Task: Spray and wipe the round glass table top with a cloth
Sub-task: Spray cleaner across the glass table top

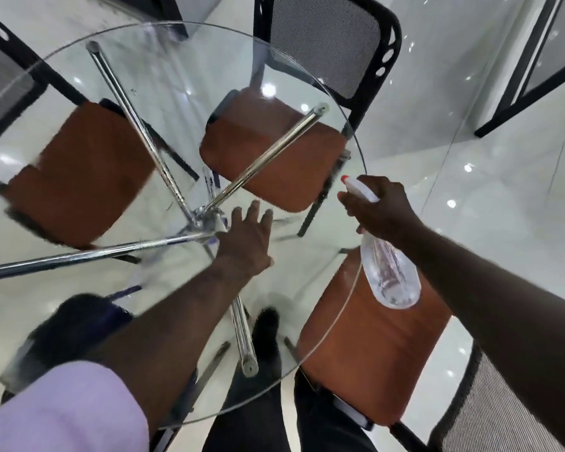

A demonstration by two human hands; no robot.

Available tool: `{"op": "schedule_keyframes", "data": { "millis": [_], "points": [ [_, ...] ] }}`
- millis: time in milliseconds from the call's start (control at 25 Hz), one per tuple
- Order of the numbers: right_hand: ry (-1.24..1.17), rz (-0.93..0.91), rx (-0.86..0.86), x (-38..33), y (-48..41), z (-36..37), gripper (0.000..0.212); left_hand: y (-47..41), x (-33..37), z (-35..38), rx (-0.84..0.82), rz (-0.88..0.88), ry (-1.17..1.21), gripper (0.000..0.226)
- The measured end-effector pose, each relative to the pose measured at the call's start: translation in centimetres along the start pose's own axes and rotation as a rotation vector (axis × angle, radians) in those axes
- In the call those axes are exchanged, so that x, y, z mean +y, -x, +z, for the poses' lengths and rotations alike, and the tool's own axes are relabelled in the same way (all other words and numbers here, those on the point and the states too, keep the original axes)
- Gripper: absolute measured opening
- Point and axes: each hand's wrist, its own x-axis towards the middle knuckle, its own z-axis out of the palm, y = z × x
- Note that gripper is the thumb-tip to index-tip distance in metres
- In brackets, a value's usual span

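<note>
While gripping spray bottle [390, 275] in right hand [377, 207] at three o'clock by table rim [356, 145], spreading left hand [247, 236], apparently touching glass.

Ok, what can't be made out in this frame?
Head view: no cloth shows; anything under the left hand is hidden by it.
Head view: trigger of the clear plastic spray bottle, covered by the right hand.
Head view: left rim of the round glass table top, cut off by the frame edge.

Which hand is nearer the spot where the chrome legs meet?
Left. The left hand is beside the joint; the right hand grips the bottle out at the glass rim.
</note>
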Motion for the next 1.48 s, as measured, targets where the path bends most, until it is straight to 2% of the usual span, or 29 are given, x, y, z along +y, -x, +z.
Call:
{"op": "schedule_keyframes", "data": {
  "millis": [200,360,440,520,640,760,880,960,1040,1120,1200,1280,1400,1480],
  "points": [
    [0.107,-0.143,-0.039,-5.8,-4.4,2.3,0.031,0.6,0.5,0.8,0.054,-0.021,0.051,0.105],
    [0.122,-0.155,-0.023,-6.5,-5.3,2.1,0.033,-0.1,0.2,1.2,0.078,0.003,0.038,0.109],
    [0.015,-0.045,0.053,-4.6,-5.0,1.2,0.025,-0.3,0.3,1.4,0.069,0.001,0.038,0.109],
    [-0.200,0.131,0.135,-1.8,-3.8,0.3,0.018,-0.3,0.6,1.3,0.076,-0.025,0.064,0.108],
    [-0.336,0.241,0.130,2.2,0.4,-0.4,0.021,0.2,0.8,1.2,0.088,-0.038,0.096,0.107],
    [-0.265,0.178,0.020,5.6,6.2,0.4,0.017,2.4,1.1,2.0,0.090,-0.029,0.080,0.101],
    [-0.201,0.102,-0.026,8.1,12.2,2.4,0.038,7.5,2.4,5.1,0.288,0.001,0.100,0.080],
    [-0.243,0.058,-0.049,9.3,15.7,3.8,0.044,11.9,3.3,7.8,0.333,0.014,0.151,0.069],
    [-0.229,0.004,-0.076,10.3,18.5,4.7,0.041,16.8,4.2,10.3,0.337,0.020,0.200,0.061],
    [-0.190,-0.061,-0.125,11.2,20.6,5.0,0.037,20.8,4.6,12.5,0.270,0.035,0.244,0.059],
    [-0.171,-0.086,-0.143,11.4,22.6,5.1,0.038,24.1,4.7,13.5,0.115,0.000,0.239,0.070],
    [-0.154,-0.106,-0.124,11.2,24.2,4.8,0.038,25.9,4.7,13.1,0.036,-0.019,0.304,0.077],
    [-0.109,-0.159,-0.065,10.1,26.5,3.4,0.037,27.7,5.0,10.5,0.097,-0.014,0.393,0.047],
    [-0.104,-0.210,0.002,8.9,28.9,1.9,0.031,28.8,5.2,8.9,0.222,0.014,0.415,0.044]
  ]
}}
